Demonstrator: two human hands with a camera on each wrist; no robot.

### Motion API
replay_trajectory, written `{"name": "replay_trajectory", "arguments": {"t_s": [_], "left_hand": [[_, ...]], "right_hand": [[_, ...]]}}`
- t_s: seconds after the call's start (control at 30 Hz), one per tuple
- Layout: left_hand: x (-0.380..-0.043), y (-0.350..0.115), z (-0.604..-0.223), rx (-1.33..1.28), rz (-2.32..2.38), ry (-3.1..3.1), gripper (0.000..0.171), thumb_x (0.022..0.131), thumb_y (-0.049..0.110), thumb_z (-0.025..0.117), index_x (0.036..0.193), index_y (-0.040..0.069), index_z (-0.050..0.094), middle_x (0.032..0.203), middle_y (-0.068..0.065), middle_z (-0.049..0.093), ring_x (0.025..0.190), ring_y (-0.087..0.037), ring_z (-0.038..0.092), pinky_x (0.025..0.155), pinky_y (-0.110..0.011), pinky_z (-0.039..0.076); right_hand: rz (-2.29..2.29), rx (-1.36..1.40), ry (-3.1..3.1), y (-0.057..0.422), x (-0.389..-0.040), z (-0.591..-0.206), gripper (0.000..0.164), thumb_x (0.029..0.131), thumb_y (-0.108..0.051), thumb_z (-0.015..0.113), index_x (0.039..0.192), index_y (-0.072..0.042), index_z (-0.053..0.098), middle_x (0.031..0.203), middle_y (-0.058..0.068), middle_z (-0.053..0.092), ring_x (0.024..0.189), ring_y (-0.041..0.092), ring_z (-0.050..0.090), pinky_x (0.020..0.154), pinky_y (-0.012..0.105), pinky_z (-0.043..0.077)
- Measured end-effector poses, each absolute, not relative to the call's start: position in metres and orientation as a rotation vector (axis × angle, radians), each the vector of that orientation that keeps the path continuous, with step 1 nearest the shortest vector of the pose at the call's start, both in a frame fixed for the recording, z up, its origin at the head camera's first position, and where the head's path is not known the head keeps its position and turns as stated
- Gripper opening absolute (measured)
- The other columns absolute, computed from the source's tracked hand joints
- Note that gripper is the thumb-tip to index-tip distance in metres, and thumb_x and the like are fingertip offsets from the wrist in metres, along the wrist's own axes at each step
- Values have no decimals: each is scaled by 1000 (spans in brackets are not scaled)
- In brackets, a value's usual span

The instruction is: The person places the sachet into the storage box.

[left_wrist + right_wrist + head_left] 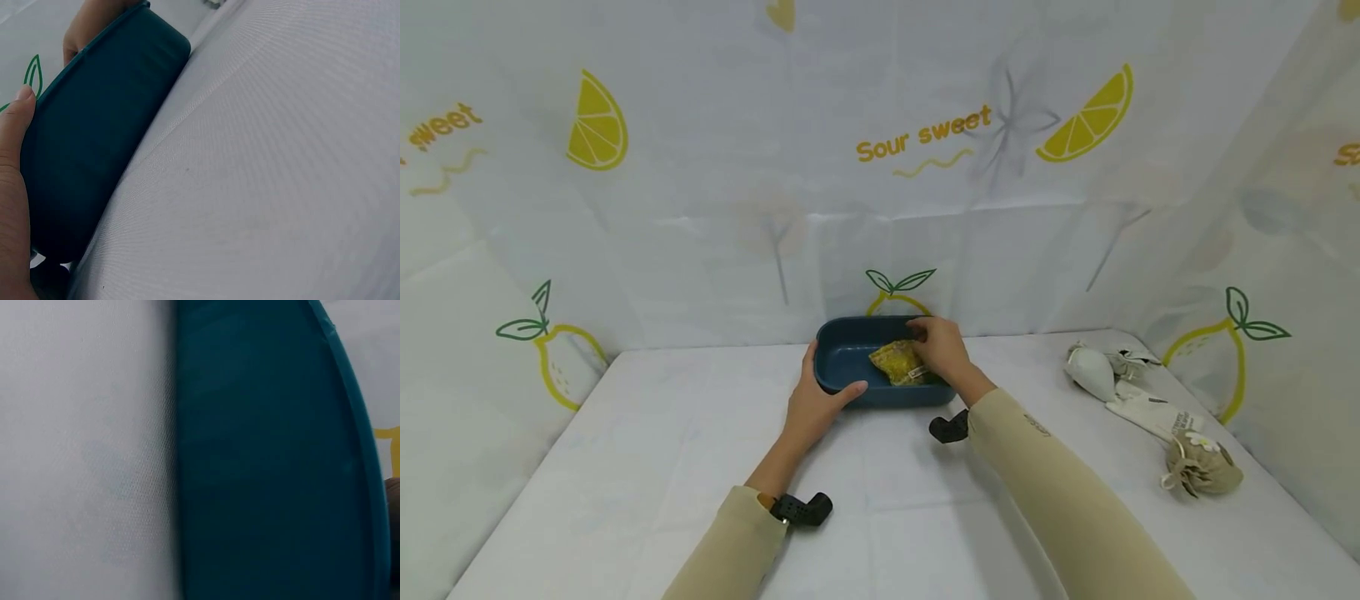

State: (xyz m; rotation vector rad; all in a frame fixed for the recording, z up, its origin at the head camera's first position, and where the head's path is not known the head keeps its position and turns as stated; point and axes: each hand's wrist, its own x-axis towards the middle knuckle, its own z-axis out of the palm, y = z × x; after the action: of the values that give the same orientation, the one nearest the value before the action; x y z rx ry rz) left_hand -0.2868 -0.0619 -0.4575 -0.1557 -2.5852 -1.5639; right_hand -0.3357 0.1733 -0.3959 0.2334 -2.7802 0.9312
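Note:
A dark blue rectangular bin (887,397) stands at the back edge of the table. My left hand (811,404) grips its left end, the thumb along the front wall near the rim; the left wrist view shows the bin's outer wall (106,119) beside that thumb. Inside the bin lies a yellow patterned pouch (895,362) with a small white tag. My right hand (942,350) reaches over the bin's right part, its curled fingers at the pouch's upper right corner. That hand hides part of the pouch. The right wrist view shows mostly the bin's outer wall (269,456).
On the right side of the table lie a pale grey pouch (1090,372), a flat white cloth bag with print (1150,410) and a beige drawstring pouch with a flower (1202,467). A white printed curtain (737,250) hangs right behind the bin.

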Motion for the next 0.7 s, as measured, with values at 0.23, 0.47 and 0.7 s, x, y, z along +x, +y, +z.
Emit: {"name": "replay_trajectory", "arguments": {"t_s": [0.23, 0.47, 0.7], "left_hand": [[-285, -62, -455, -140, -1556, -2595, 116, 78, 60, 80, 164, 30, 7, 168, -14, 26, 147, -44, 39, 112, -64, 39], [-286, -65, -456, -144, -1547, -2603, 116, 79, 59, 79, 164, 29, 7, 168, -14, 24, 148, -44, 37, 113, -65, 37], [-288, -63, -459, -162, -1558, -2592, 116, 78, 59, 80, 164, 29, 7, 168, -13, 25, 148, -43, 37, 112, -65, 38]], "right_hand": [[982, 290, -2666, 182, -326, -388, 42, 97, -11, 67, 139, -5, 62, 132, 18, 68, 112, 33, 69, 89, 46, 58], [971, 312, -2486, 208, -312, -373, 48, 92, -22, 76, 136, -4, 64, 134, 21, 66, 116, 37, 67, 95, 50, 56], [943, 204, -2433, 253, -300, -371, 61, 88, -32, 80, 141, -8, 60, 142, 19, 60, 128, 37, 59, 105, 55, 49]]}}
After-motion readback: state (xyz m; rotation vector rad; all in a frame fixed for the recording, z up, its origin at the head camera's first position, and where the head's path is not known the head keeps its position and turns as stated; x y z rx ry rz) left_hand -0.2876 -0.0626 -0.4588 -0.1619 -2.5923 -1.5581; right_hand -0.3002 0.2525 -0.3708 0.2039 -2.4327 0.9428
